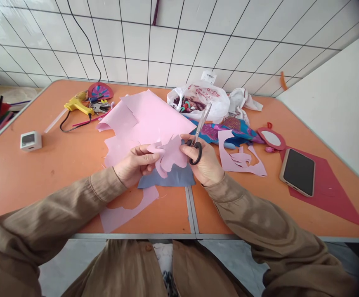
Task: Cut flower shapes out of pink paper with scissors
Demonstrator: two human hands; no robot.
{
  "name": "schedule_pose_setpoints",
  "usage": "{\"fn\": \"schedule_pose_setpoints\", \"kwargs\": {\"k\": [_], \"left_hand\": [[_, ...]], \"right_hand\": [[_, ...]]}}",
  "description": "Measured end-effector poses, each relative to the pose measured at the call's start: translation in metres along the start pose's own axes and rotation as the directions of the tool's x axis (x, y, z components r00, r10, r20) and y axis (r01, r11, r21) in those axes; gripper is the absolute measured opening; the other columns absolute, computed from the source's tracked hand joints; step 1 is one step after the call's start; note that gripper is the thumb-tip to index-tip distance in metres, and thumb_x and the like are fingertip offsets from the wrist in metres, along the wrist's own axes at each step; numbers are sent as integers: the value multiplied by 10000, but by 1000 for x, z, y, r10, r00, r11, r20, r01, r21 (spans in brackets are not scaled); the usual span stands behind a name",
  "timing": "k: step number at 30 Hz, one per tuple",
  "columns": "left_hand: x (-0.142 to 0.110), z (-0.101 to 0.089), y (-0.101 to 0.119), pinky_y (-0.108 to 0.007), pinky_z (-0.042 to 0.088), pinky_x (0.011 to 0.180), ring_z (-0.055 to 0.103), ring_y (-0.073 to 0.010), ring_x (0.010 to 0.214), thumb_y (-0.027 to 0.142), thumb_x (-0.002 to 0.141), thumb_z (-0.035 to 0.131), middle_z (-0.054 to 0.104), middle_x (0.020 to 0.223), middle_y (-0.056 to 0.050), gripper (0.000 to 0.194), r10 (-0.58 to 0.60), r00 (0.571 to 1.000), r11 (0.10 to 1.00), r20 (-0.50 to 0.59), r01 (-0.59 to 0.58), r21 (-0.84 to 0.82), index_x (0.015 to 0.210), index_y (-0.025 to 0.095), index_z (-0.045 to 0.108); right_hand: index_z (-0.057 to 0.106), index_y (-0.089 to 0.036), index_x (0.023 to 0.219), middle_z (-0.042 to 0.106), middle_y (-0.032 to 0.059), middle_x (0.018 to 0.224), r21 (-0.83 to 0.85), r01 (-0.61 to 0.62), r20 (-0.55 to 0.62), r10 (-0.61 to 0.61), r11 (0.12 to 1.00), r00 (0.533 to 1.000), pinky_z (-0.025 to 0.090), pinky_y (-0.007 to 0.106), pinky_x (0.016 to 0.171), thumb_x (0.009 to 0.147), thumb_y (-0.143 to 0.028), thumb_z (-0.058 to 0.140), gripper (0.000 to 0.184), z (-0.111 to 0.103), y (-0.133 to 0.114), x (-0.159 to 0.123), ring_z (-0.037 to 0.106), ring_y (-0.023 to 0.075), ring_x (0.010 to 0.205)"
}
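In the middle of the head view, a pink cut-out with a wavy, petal-like edge is held up between both hands. My left hand pinches its left side between thumb and fingers. With thumb and fingers, my right hand grips the cut-out's right edge. Black-handled scissors also hang in my right hand, their blades pointing up and away from me. Beneath the cut-out lie a large pink sheet and a grey-blue piece. I cannot tell whether these pieces are paper or fabric.
Pink offcuts lie at the front and right. Farther right, a phone rests on a red sheet, near a small round mirror. A yellow glue gun, white cube and plastic bag also occupy the table.
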State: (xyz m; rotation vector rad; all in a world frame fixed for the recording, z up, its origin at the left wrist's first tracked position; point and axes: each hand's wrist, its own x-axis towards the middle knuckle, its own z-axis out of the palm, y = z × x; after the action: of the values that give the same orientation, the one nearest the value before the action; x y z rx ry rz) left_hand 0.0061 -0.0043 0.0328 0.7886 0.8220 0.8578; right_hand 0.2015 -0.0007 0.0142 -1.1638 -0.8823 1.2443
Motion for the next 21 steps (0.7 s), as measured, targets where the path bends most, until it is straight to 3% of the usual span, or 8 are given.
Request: {"fn": "schedule_pose_setpoints", "kwargs": {"k": [4,6,8,10,12,15,19,21], "left_hand": [[1,1,-2,-180,252,400,401,-47,433,295,551,915,501,477,31,279,11,998,1000,-55,-11,-7,609,142,689],[1,2,-2,-176,261,395,412,-52,431,285,555,911,506,467,30,276,27,997,999,-75,-29,-33,622,144,684],[2,1,-2,-170,265,390,418,-53,422,284,552,916,512,456,32,292,45,994,997,-102,-52,-63,634,146,671],[3,0,-2,-164,274,388,424,-52,415,291,547,926,520,452,35,324,64,991,992,-117,-76,-99,630,148,648],[4,-1,-1,-161,292,391,436,-49,417,292,552,930,545,472,31,343,90,989,985,-114,-105,-134,630,146,629],[6,-2,0,-163,330,403,474,-55,436,253,586,910,570,501,22,316,124,985,976,-117,-143,-166,641,140,621],[8,-3,2,-166,377,423,497,-54,436,178,610,873,559,510,36,245,128,980,962,-154,-160,-220,689,133,646],[9,-3,3,-163,372,414,505,-52,437,157,605,866,565,530,39,234,133,978,955,-160,-170,-242,699,128,654]], "right_hand": [[691,-212,957,621,-43,707,-111,171,7,-171,979,985,473,299,633,632,-308,829,366,-3,-2,1,579,134,648],[678,-241,974,649,-32,698,-190,312,-3,-318,931,948,511,329,642,684,-351,844,351,-7,-10,-5,617,161,641],[692,-266,1002,666,-17,687,-246,430,63,-429,869,901,529,350,652,757,-437,823,327,-11,-23,-16,631,175,631],[706,-239,1006,658,-2,615,-169,376,336,-305,911,891,510,333,538,769,-582,786,425,-15,-37,-29,608,171,514],[711,-204,1022,681,23,630,-215,151,602,9,965,799,468,294,454,726,-643,799,537,-18,-46,-42,604,162,467],[716,-175,1018,680,24,628,-358,41,696,237,933,678,474,259,486,652,-590,874,576,-19,-50,-51,611,146,524],[697,-155,1023,687,20,626,-455,-205,699,490,867,521,475,243,457,573,-635,889,685,-17,-45,-49,605,134,467],[681,-151,1015,694,28,620,-466,-304,678,556,831,480,455,241,419,554,-692,864,734,-17,-43,-46,597,138,416]]}}
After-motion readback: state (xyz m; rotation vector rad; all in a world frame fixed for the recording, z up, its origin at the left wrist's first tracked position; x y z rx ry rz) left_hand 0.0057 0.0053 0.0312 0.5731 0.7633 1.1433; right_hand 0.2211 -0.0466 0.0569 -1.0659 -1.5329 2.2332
